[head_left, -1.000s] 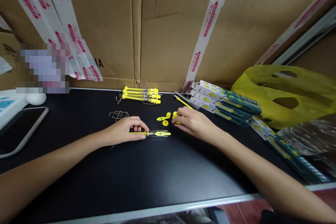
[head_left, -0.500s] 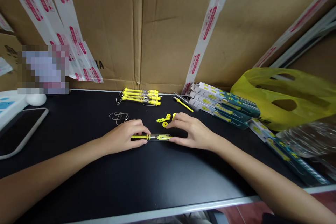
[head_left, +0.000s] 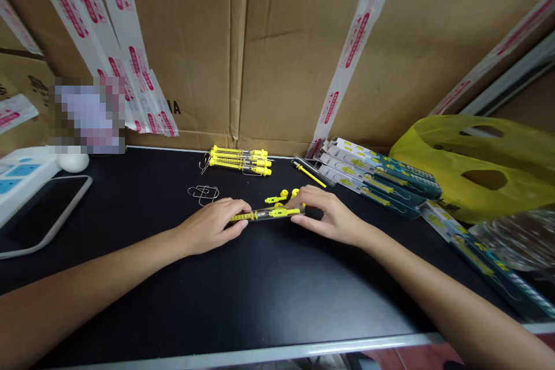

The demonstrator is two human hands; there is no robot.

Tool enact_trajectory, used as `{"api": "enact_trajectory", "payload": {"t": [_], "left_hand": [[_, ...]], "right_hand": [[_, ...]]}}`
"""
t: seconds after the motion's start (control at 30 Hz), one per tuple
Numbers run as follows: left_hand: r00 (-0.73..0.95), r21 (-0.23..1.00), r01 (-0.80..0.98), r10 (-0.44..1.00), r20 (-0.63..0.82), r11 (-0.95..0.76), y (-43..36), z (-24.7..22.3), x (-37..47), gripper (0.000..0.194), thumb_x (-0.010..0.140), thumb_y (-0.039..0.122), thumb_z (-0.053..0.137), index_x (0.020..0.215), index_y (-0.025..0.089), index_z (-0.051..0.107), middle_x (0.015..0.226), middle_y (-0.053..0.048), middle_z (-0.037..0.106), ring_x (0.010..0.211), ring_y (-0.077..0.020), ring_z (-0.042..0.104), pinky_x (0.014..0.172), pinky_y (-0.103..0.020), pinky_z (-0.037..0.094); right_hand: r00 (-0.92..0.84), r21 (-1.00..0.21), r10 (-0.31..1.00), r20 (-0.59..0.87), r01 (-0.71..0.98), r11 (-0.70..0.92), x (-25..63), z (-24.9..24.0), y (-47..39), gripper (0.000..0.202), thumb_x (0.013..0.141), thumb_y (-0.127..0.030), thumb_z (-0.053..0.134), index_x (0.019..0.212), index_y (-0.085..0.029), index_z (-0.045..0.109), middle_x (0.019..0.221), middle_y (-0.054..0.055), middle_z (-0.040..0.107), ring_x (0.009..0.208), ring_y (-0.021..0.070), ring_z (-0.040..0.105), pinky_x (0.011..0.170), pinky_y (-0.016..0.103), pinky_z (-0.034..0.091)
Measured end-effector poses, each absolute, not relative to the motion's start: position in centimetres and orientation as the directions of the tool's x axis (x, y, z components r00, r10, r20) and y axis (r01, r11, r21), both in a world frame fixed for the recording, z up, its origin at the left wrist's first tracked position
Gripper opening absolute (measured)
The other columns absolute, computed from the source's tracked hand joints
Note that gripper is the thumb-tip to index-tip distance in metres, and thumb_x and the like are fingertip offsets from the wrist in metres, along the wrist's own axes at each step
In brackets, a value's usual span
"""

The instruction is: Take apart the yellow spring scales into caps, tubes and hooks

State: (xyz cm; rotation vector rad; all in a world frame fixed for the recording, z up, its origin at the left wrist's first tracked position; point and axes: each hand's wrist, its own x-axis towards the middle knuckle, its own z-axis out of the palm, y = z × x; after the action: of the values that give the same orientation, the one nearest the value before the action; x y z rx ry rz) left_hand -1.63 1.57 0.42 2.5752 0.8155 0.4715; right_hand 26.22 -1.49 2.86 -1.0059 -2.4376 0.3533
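Rising at its right end since the earlier frame, the clear-tubed spring scale (head_left: 269, 213) is slanting over the table (head_left: 260, 289); my left hand (head_left: 217, 222) is pinching one end, my right hand (head_left: 324, 213) the other. Yellow fittings (head_left: 274, 200) are lying just beyond, assembled scales (head_left: 240, 162) farther back.

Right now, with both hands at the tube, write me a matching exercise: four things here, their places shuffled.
1. Clear tube with yellow parts
2. Stacked spring scales
3. Smartphone
4. Yellow plastic bag

A. Far left, beside the white power strip
B. Right side, behind the printed boxes
C. Held between left hand and right hand
D. Back middle, before the cardboard

Pairs: 1-C, 2-D, 3-A, 4-B.
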Motion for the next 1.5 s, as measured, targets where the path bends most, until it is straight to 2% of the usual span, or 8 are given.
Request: {"api": "enact_trajectory", "payload": {"t": [0.2, 0.33, 0.87, 1.0, 1.1, 1.23, 1.37, 1.5], "left_hand": [[0.774, 0.539, 0.435, 0.606, 0.186, -0.721, 1.8, 0.5, -1.7, 0.023, 0.094, 0.031, 0.034, 0.110, 0.021, 0.046, 0.101, -0.003, 0.058, 0.091, -0.0176, 0.055, 0.080, -0.028, 0.041], [0.772, 0.561, 0.440, 0.615, 0.163, -0.701, 1.9, 0.5, -1.7, 0.025, 0.096, 0.034, 0.031, 0.112, 0.022, 0.045, 0.100, -0.002, 0.058, 0.091, -0.0167, 0.056, 0.079, -0.027, 0.040], [0.735, 0.636, 0.448, 0.664, 0.139, -0.628, 2.2, 0.0, -1.7, 0.035, 0.094, 0.043, 0.034, 0.121, 0.024, 0.045, 0.092, 0.001, 0.060, 0.078, -0.0145, 0.056, 0.073, -0.025, 0.040], [0.762, 0.633, 0.428, 0.635, 0.131, -0.644, 2.1, 0.2, -1.7, 0.032, 0.094, 0.041, 0.036, 0.117, 0.023, 0.047, 0.083, 0.002, 0.058, 0.071, -0.0126, 0.054, 0.067, -0.022, 0.039], [0.796, 0.600, 0.410, 0.591, 0.134, -0.687, 1.9, 0.3, -1.7, 0.029, 0.094, 0.039, 0.037, 0.116, 0.023, 0.048, 0.084, 0.002, 0.059, 0.073, -0.0123, 0.056, 0.065, -0.021, 0.038], [0.841, 0.563, 0.339, 0.511, 0.178, -0.754, 1.4, 0.2, -1.6, 0.027, 0.094, 0.035, 0.041, 0.117, 0.024, 0.048, 0.098, 0.000, 0.062, 0.085, -0.0140, 0.059, 0.072, -0.022, 0.040], [0.849, 0.465, 0.296, 0.453, 0.273, -0.834, 0.4, 0.2, -1.0, 0.026, 0.093, 0.034, 0.043, 0.113, 0.021, 0.052, 0.100, -0.003, 0.063, 0.087, -0.0167, 0.057, 0.079, -0.027, 0.040], [0.785, 0.442, 0.372, 0.531, 0.320, -0.816, 0.0, 0.2, -0.5, 0.022, 0.092, 0.032, 0.046, 0.109, 0.020, 0.054, 0.098, -0.003, 0.062, 0.092, -0.0181, 0.056, 0.082, -0.030, 0.041]], "right_hand": [[-0.479, -0.624, 0.808, 0.342, 0.527, 0.577, 26.4, 3.0, -1.4, 0.023, 0.088, -0.036, 0.054, 0.097, -0.016, 0.062, 0.090, 0.006, 0.063, 0.072, 0.0152, 0.054, 0.063, 0.027, 0.043], [-0.399, -0.718, 0.854, 0.334, 0.479, 0.505, 26.3, 2.7, -1.5, 0.025, 0.087, -0.040, 0.055, 0.095, -0.017, 0.062, 0.090, 0.007, 0.064, 0.079, 0.0179, 0.057, 0.064, 0.027, 0.045], [-0.307, -0.807, 0.871, 0.385, 0.346, 0.478, 26.0, 2.5, -1.9, 0.019, 0.083, -0.033, 0.063, 0.094, -0.018, 0.062, 0.088, 0.004, 0.063, 0.075, 0.0145, 0.059, 0.066, 0.025, 0.049], [-0.258, -0.903, 0.912, 0.319, 0.209, 0.375, 25.0, 1.9, -1.9, 0.023, 0.079, -0.032, 0.068, 0.095, -0.017, 0.060, 0.075, 0.002, 0.064, 0.059, 0.0109, 0.058, 0.049, 0.019, 0.047], [-0.295, -0.965, 0.933, 0.208, 0.093, 0.244, 23.7, 1.3, -2.5, 0.029, 0.078, -0.033, 0.068, 0.099, -0.016, 0.057, 0.065, 0.001, 0.064, 0.047, 0.0093, 0.055, 0.035, 0.016, 0.040], [-0.396, -0.991, 0.910, 0.127, -0.009, 0.134, 22.1, 0.5, -4.0, 0.030, 0.079, -0.030, 0.068, 0.103, -0.017, 0.055, 0.074, 0.004, 0.067, 0.056, 0.0119, 0.062, 0.040, 0.017, 0.047], [-0.497, -0.997, 0.865, 0.074, -0.044, 0.059, 21.3, -0.2, -4.7, 0.032, 0.079, -0.027, 0.067, 0.108, -0.018, 0.056, 0.085, 0.005, 0.067, 0.065, 0.0120, 0.064, 0.043, 0.016, 0.049], [-0.494, -0.995, 0.865, 0.084, -0.085, 0.048, 21.3, -0.8, -4.1, 0.034, 0.079, -0.027, 0.068, 0.109, -0.018, 0.056, 0.086, 0.005, 0.066, 0.065, 0.0113, 0.064, 0.044, 0.016, 0.050]]}}
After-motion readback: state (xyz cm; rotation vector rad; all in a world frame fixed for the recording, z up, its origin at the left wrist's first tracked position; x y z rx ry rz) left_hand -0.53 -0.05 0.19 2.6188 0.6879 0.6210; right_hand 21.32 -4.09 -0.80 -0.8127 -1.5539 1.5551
